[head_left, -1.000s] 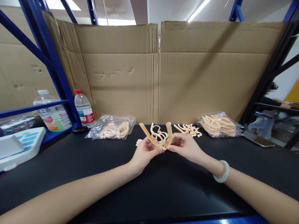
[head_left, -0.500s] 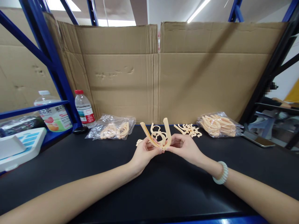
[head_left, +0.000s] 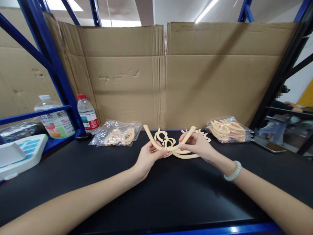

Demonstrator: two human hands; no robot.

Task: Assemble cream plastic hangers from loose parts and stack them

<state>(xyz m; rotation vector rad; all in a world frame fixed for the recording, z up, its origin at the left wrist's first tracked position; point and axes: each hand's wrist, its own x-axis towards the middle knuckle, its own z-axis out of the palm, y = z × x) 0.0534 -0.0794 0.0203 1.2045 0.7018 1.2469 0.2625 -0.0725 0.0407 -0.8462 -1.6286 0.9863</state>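
Note:
Both of my hands hold cream-coloured curved strips above the black table, at its middle. My left hand [head_left: 150,155] pinches the lower end of a left curved strip [head_left: 149,134], which rises up and to the left. My right hand [head_left: 199,146] grips a right curved strip [head_left: 188,133] between thumb and fingers, its free end pointing up and right. The two strips meet near my left fingertips; whether they are joined I cannot tell. Just behind lie curled cream pieces [head_left: 170,141] on the table. Another curved piece [head_left: 186,156] shows below my right fingers, partly hidden.
A clear bag of cream pieces [head_left: 117,133] lies at the back left, another full bag [head_left: 226,129] at the back right. Beside that is a phone [head_left: 272,147]. A red-capped bottle [head_left: 88,114] stands left. Small pieces [head_left: 206,137] lie behind my right hand. Cardboard [head_left: 127,75] walls the back.
My right hand has moved slightly right and up, and the right strip has swung outward, so the held strips spread wider. A curved piece now shows beneath my right hand.

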